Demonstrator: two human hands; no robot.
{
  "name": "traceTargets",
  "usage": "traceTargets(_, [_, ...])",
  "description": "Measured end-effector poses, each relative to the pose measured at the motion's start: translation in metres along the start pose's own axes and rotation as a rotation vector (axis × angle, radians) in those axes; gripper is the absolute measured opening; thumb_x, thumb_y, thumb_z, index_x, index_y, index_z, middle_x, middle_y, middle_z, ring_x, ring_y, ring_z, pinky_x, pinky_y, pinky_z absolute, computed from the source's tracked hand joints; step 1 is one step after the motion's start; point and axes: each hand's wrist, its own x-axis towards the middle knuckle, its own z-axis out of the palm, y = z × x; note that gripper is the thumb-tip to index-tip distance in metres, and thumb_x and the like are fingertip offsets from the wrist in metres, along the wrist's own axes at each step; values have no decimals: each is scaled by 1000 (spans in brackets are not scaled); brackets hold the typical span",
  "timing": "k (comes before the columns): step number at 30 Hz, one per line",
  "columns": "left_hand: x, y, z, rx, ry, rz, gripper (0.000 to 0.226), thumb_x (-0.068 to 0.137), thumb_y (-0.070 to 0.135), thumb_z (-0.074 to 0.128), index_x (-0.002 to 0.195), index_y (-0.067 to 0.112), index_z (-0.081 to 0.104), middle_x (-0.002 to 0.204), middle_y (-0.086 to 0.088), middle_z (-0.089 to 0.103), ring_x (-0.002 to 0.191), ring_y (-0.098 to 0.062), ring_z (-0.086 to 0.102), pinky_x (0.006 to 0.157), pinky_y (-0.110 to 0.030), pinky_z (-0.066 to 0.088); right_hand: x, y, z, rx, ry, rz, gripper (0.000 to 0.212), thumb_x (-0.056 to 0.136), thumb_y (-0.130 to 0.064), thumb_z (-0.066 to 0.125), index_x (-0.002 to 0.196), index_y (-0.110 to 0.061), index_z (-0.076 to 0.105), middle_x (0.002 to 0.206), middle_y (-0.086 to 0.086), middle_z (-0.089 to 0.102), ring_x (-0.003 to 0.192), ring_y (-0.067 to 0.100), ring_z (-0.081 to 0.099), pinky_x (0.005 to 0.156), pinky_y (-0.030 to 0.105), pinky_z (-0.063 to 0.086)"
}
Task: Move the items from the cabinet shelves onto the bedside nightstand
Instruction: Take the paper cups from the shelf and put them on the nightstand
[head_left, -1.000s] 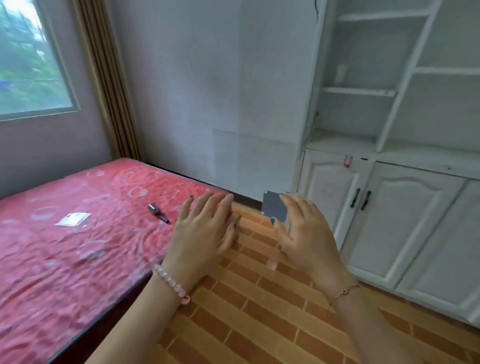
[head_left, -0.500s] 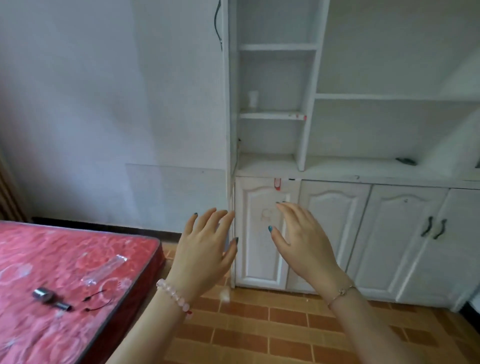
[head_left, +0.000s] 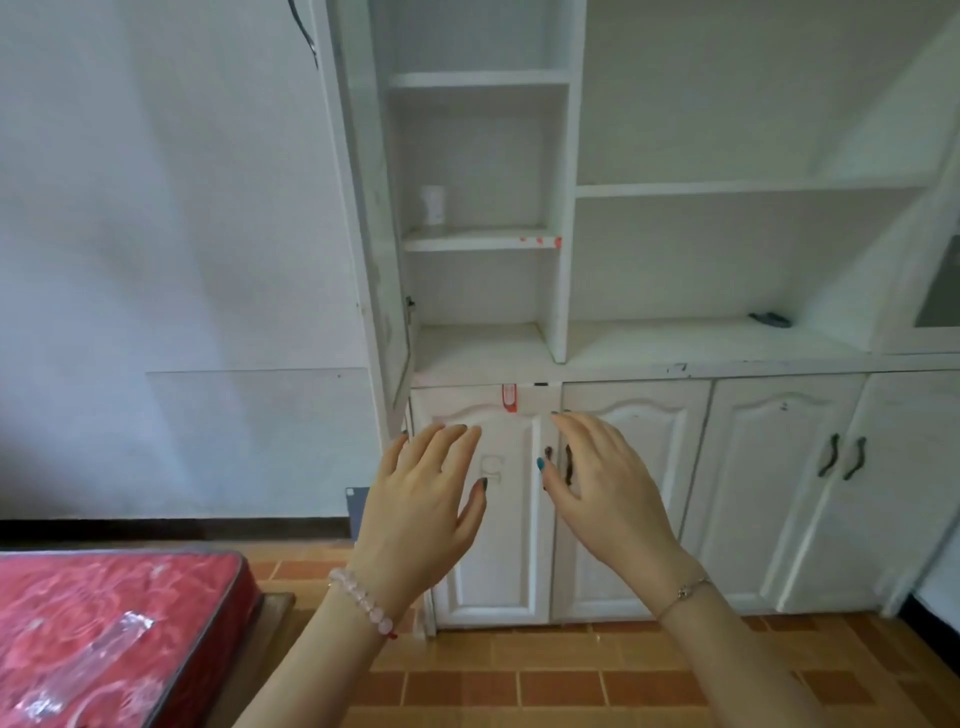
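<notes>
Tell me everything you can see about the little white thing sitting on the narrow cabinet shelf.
The small white container stands upright at the left rear of the middle shelf, in the narrow open column of the cabinet. It looks like a pale, roughly cylindrical cup or jar, slightly narrower toward its base. The picture is too blurred to tell its material or any lid. It rests on the shelf board alone, and nothing else touches it.

Two hands (head_left: 421, 499) (head_left: 608, 493), one cup (head_left: 432, 204) (white)
</notes>
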Motion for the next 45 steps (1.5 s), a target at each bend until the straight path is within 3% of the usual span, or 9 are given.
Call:
traceTargets(11, [151,-33,127,79,-44,-67,48,86,39,40,122,12,59,119,-3,64,111,-24,60,95,-45,47,154,111,67,57,-16,-37,45,90,-27,54,131,-10,47,129,5,52,122,21,46,102,25,28])
traceTargets(16, [209,-56,165,120,1,-118,49,83,40,40,118,12,63,112,-2,67,103,-24,64,90,-46,50,216,145,98,77,-60,-75,49,95,-37,42,140,-19,35,141,-4,41,131,12,33,106,19,18])
traceTargets(24, [268,-100,211,139,6,-217,49,83,41,39,116,14,63,109,0,67,98,-20,66,83,-43,55,300,179,142,51,-18,-105,51,91,-42,37,133,-17,45,132,-3,51,123,15,47,101,25,32])
traceTargets(29, [301,-132,237,94,50,-251,49,84,41,39,117,14,63,110,1,67,97,-19,65,83,-41,55,359,182,155,16,35,-136,51,84,-41,36,121,-13,57,111,1,65,101,17,62,85,28,49])
traceTargets(32, [326,-154,251,76,96,-245,48,83,39,40,116,13,64,106,1,68,95,-19,66,82,-41,55,399,174,155,24,76,-190,51,86,-42,37,125,-14,54,114,1,64,103,17,60,85,26,47])
traceTargets(36, [360,-184,263,71,122,-265,47,81,39,40,111,15,66,99,2,69,89,-20,68,76,-39,56,462,155,147,98,131,-268,47,91,-37,45,134,-19,45,127,0,56,118,16,49,89,19,32])
traceTargets(39, [379,-201,273,73,151,-246,45,80,39,41,108,16,67,95,5,70,84,-16,68,73,-35,56,516,140,145,181,189,-309,47,90,-37,45,133,-19,47,129,0,55,120,17,47,95,25,37])
traceTargets(42, [389,-212,286,74,189,-227,45,78,38,43,107,14,69,93,5,70,81,-15,68,72,-33,55,573,126,159,257,142,-279,45,90,-32,53,132,-17,46,129,2,54,119,20,48,96,35,41])
traceTargets(45, [392,-222,298,82,194,-240,45,77,39,43,106,15,69,93,4,70,81,-15,68,71,-34,56,618,112,184,410,4,-159,55,86,-33,61,134,-14,43,131,5,52,119,21,49,96,31,39])
